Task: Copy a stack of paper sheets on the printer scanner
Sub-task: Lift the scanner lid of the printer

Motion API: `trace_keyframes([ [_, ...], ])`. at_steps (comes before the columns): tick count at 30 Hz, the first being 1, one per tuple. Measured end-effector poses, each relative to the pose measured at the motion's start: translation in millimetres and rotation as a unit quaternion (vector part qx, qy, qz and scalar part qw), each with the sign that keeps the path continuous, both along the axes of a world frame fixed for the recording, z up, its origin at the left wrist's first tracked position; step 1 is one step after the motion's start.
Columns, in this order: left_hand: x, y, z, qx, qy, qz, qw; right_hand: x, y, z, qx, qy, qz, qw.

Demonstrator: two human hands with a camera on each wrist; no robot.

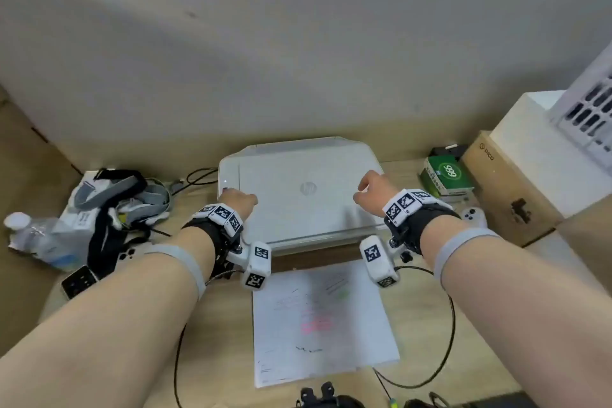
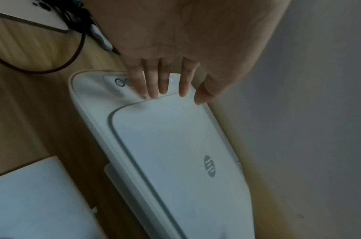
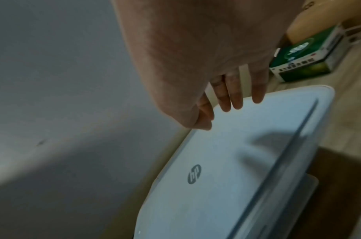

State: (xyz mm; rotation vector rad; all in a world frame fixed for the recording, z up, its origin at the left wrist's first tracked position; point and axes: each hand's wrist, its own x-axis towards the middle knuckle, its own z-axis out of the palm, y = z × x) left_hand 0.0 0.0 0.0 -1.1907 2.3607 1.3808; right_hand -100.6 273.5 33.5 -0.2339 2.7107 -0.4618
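Both hands [image 1: 238,200] [image 1: 372,190] over closed printer [image 1: 308,189]

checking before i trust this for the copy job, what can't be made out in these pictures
- Whether a sheet lies under the printer lid: the shut lid hides the glass in every view.
- Paper stack writing: too blurred to read in the head view.
- Printer buttons: left hand fingers cover most, left wrist view.
- Right hand contact with the lid: blurred, right wrist view.

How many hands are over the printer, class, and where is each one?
2. The left hand is at the printer's left side, by the buttons; the right hand hangs over the lid's right side. None seems hidden.
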Motion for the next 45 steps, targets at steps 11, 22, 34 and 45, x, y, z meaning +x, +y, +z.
trace_keyframes([
  [11, 9.6, 31.5, -20.3, -0.075, -0.034, 0.084, 0.993, -18.6, 27.6, -43.5, -0.025, -0.019, -0.107, 0.994],
  [22, 17.6, 20.8, 5.4, 0.057, -0.010, 0.198, 0.978, -52.0, 38.3, -25.5, -0.108, -0.108, -0.202, 0.967],
  [34, -48.3, -13.0, 69.7, 0.143, 0.256, 0.357, 0.887, -100.2, -0.8, 55.6, -0.443, 0.041, -0.348, 0.825],
  [45, -122.1, -48.4, 77.3, 0.180, 0.323, 0.299, 0.879, -126.4, -27.9, 67.0, -0.545, -0.062, -0.294, 0.783],
])
